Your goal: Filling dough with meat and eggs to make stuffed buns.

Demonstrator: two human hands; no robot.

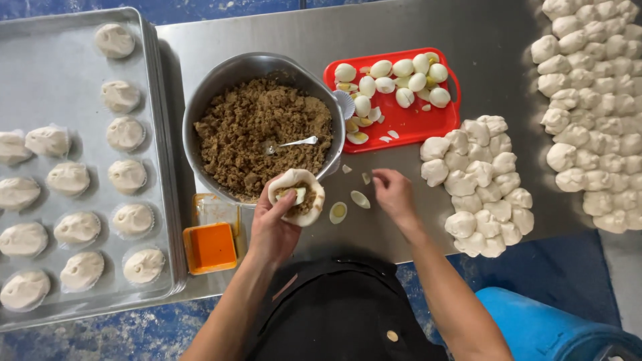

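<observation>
I log: left hand [273,227] cups open filled dough [299,195]; right hand [394,195] fingers pinched, contents unclear; tray [80,164] left near-full; dough lumps [478,184] right, many unused.

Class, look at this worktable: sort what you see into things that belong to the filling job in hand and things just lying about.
In use:
left hand cupping the filled dough round
right hand by the egg slices
bowl of minced filling
red tray of eggs
dough pieces

Lying about:
orange container
blue tub
</observation>
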